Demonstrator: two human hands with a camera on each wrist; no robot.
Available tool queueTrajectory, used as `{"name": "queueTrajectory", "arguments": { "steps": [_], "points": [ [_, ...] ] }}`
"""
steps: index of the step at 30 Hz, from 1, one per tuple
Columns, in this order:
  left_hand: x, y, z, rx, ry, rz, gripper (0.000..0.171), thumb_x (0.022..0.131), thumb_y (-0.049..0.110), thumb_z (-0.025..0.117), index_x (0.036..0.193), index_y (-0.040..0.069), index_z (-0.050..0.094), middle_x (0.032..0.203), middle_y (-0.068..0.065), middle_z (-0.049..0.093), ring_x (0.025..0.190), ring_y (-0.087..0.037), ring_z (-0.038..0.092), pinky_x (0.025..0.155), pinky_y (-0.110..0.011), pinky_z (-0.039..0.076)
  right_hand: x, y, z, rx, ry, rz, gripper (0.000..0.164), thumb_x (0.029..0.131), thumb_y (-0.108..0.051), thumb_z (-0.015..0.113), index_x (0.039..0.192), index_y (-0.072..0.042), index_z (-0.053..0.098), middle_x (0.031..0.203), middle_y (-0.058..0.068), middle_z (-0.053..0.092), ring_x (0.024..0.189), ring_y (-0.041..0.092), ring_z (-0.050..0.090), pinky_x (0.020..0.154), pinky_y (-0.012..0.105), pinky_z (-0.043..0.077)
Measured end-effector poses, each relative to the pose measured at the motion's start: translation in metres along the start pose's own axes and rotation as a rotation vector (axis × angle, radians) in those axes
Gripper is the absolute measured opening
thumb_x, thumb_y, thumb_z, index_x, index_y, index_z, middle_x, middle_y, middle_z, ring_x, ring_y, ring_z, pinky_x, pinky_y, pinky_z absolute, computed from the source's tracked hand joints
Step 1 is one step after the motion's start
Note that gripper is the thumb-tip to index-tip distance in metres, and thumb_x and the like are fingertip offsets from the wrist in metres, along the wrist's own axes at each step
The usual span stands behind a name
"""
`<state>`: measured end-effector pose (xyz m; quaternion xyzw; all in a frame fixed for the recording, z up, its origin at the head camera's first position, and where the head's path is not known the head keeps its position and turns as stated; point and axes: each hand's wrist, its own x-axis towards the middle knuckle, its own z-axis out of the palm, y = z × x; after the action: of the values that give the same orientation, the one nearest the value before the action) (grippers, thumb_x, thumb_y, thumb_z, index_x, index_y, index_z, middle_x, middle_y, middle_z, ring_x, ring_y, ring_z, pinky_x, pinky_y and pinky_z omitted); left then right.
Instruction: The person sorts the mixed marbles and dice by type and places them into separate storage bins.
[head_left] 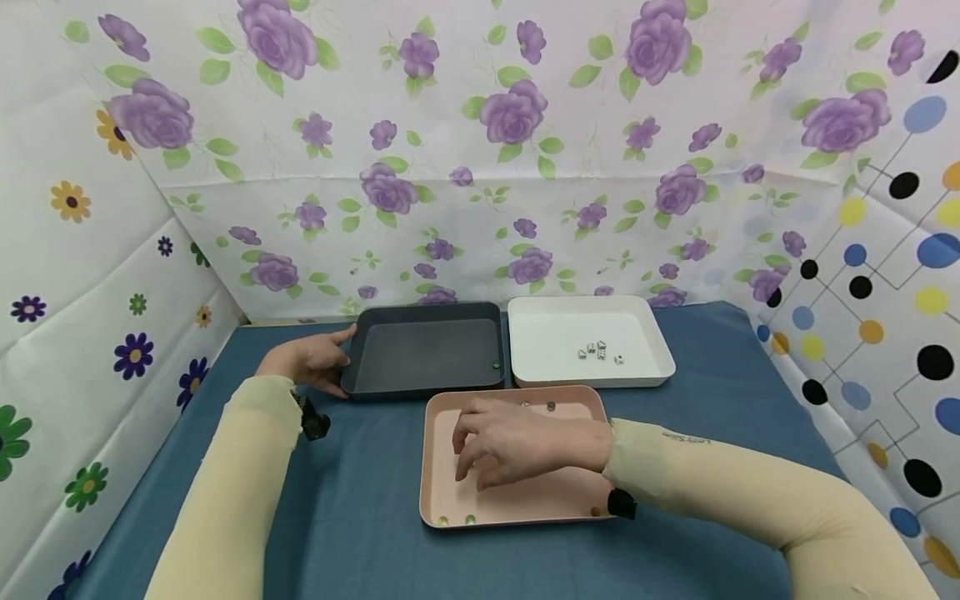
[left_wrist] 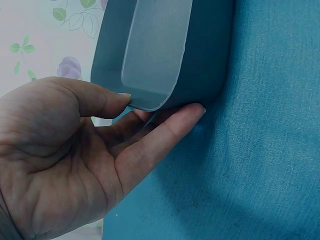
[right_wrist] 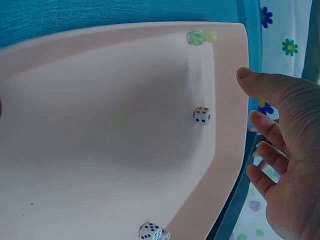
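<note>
My left hand (head_left: pixel 311 360) grips the left end of a dark grey tray (head_left: pixel 427 346). In the left wrist view its thumb (left_wrist: pixel 112 102) lies on the rim, with fingers against the outer wall. Over a pink tray (head_left: pixel 540 502) hovers my right hand (head_left: pixel 506 437), fingers loosely bent and apart, holding nothing. Inside the pink tray, the right wrist view shows a white die (right_wrist: pixel 201 115) with coloured pips, more dice (right_wrist: pixel 150 231) at the bottom, and a green glass marble (right_wrist: pixel 196 37) beside a yellow one (right_wrist: pixel 210 36).
A small green marble (head_left: pixel 496 365) lies at the dark tray's right side. Several dice (head_left: pixel 602 352) sit in the white tray (head_left: pixel 547 333) at the back right. A brown marble (head_left: pixel 596 511) is near the pink tray's front right corner. Blue cloth (head_left: pixel 367 533) covers the table; patterned curtains surround it.
</note>
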<state>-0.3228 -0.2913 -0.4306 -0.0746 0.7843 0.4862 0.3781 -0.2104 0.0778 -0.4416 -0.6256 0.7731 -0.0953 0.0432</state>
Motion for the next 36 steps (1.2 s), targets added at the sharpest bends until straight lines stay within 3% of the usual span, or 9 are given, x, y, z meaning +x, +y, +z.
{"name": "queueTrajectory", "arguments": {
  "steps": [12,36],
  "points": [
    [0.001,0.001,0.000,0.001,0.002,-0.006,0.079,0.110,-0.001,0.029,0.159,0.035,-0.021,0.161,-0.040,0.001,0.136,-0.055,0.041,0.091,-0.056,0.057,0.005,-0.005,0.011,-0.014,-0.020,-0.048,0.021,0.086,-0.036,0.085,0.106,-0.034,0.082,0.116,-0.009,0.064,0.112,0.011,0.049,0.097,0.018,0.041],
    [0.001,0.001,0.001,-0.003,0.006,-0.014,0.079,0.110,-0.001,0.029,0.159,0.035,-0.021,0.161,-0.041,0.002,0.137,-0.055,0.039,0.092,-0.057,0.056,0.012,-0.009,0.027,0.008,-0.077,-0.083,0.016,0.084,-0.040,0.086,0.100,-0.038,0.082,0.109,-0.014,0.059,0.108,0.005,0.045,0.084,0.015,0.036]
  ]
}}
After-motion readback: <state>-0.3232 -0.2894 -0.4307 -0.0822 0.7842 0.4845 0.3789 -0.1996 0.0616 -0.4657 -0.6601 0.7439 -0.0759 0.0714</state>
